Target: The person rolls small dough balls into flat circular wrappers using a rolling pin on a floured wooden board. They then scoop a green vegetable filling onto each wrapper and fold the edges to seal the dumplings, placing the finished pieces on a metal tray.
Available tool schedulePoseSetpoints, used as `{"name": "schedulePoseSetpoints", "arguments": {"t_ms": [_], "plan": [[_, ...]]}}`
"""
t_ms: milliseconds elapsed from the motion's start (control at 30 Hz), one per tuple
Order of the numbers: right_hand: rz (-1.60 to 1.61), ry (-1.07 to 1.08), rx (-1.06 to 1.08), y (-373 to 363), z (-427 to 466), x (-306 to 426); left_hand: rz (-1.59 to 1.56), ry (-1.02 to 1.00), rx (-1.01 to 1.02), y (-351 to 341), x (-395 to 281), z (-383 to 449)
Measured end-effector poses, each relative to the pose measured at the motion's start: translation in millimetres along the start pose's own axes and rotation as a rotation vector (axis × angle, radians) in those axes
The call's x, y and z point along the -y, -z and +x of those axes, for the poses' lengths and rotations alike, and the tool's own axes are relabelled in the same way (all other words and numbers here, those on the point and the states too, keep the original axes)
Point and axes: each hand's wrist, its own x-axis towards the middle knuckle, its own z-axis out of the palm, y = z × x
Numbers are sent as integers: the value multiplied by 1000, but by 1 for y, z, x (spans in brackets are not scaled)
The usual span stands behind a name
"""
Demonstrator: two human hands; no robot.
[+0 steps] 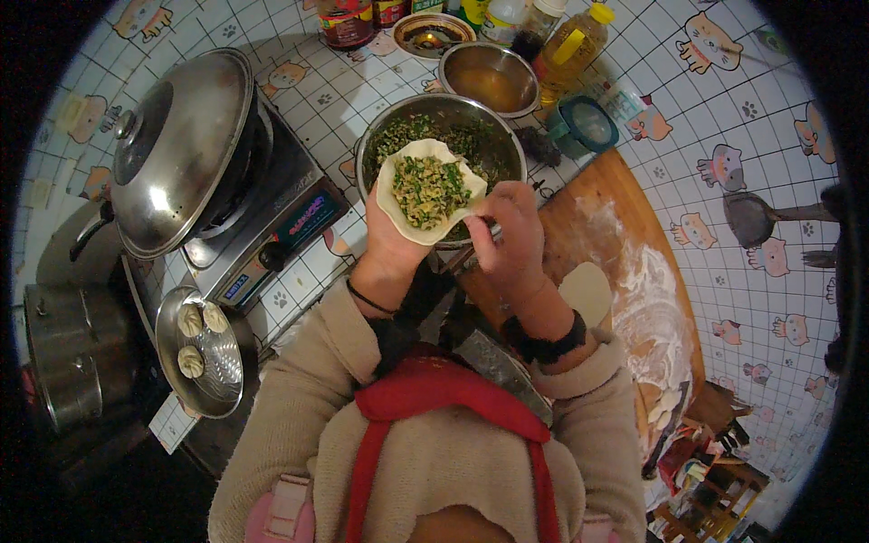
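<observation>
In my left hand (392, 234) lies a round dough wrapper (388, 193), cupped from below. A mound of chopped green filling (431, 190) sits in its middle. My right hand (509, 234) pinches the wrapper's right edge between thumb and fingers, where the rim is drawn into a small fold. Right behind and partly under the wrapper stands a steel bowl (519, 146) of the same green filling. A flat dough wrapper (585, 293) rests on the floured wooden board (577, 217), partly hidden by my right forearm.
Left is a gas stove (299, 203) bearing a lidded wok (180, 149). Before it, a steel steamer plate (227, 387) holds three pleated buns (191, 362). A steel bowl of liquid (489, 78), a sauce dish (433, 30), an oil bottle (577, 51) and a lidded container (584, 125) line the back.
</observation>
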Motion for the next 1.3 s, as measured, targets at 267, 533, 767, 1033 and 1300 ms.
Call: {"name": "schedulePoseSetpoints", "arguments": {"t_ms": [267, 533, 767, 1033, 1300], "plan": [[38, -275, -54, -10, -6, 3, 84, -52, -114, -5, 1, -3], [450, -805, -73, -18, -8, 4, 116, -40, -145, 4, 5, -7], [488, -995, 124, -19, -5, 0, -285, 57, -124, 19, 8, -5], [432, -879, 55, -16, -1, 3, -354, 67, -76, 21, 11, -6], [626, -1050, 100, -10, 1, -1, -363, 119, -173, 30, 14, -5]]}}
